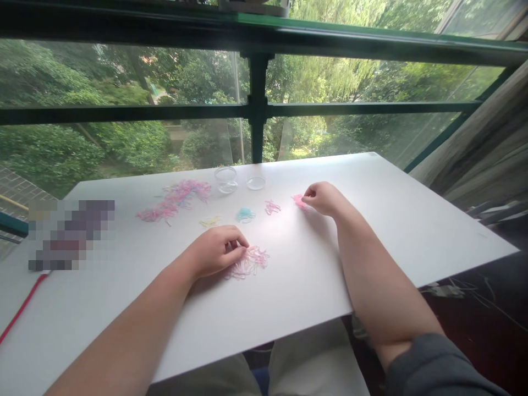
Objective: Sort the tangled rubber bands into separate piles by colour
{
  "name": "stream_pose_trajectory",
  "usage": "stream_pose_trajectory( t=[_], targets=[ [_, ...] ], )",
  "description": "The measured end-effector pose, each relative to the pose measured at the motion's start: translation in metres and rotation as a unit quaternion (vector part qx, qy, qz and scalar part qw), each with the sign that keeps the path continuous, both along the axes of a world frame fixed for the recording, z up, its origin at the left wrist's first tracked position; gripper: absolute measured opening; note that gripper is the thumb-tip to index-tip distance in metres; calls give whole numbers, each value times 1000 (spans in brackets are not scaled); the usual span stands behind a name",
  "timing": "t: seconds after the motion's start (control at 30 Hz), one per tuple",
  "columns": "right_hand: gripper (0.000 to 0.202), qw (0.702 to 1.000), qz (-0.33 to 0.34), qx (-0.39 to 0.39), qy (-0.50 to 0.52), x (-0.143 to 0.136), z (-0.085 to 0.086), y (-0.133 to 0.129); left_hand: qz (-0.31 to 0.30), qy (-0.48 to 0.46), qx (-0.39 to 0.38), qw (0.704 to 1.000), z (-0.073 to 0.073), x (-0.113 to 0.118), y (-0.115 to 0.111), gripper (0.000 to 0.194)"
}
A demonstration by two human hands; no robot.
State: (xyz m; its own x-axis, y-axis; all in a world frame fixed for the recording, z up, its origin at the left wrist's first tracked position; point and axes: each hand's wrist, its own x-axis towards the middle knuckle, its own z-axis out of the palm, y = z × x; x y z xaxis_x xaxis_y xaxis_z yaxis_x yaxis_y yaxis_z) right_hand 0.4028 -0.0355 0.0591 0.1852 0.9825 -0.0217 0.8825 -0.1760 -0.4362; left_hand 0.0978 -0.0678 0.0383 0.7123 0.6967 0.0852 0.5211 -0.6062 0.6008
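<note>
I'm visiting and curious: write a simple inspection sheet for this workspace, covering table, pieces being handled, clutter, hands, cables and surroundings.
Surface: white tabletop, bearing separate piles of small loops.
Job's things: large, mostly pink pile; yellow pile; blue pile; purple-pink pile; bright pink pile; pale mixed pile.
Clutter: clear round containers towards the far edge; pixelated object at picture left, unidentifiable.
Hands: left hand at the pale mixed pile, right hand at the bright pink pile; grip unclear.
Cables: red cord by the pixelated object; white cables below the tabletop, picture right.
Surroundings: dark green railing, trees beyond; grey fabric at picture right.
</note>
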Motion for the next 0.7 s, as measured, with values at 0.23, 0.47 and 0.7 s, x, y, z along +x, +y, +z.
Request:
stream_pose_trajectory(
  t=[0.23,0.47,0.7],
  targets=[
    [20,997,13,58,52,-7,-3,1,14,4,-5,1000,2,1,-1,13],
    [24,967,-6,219,126,-8,-3,3,30,15,-23,999,2,0,-2,14],
    [18,976,98,156,119,-24,-1,-6,34,7,-18,999,1,1,-2,14]
  ],
)
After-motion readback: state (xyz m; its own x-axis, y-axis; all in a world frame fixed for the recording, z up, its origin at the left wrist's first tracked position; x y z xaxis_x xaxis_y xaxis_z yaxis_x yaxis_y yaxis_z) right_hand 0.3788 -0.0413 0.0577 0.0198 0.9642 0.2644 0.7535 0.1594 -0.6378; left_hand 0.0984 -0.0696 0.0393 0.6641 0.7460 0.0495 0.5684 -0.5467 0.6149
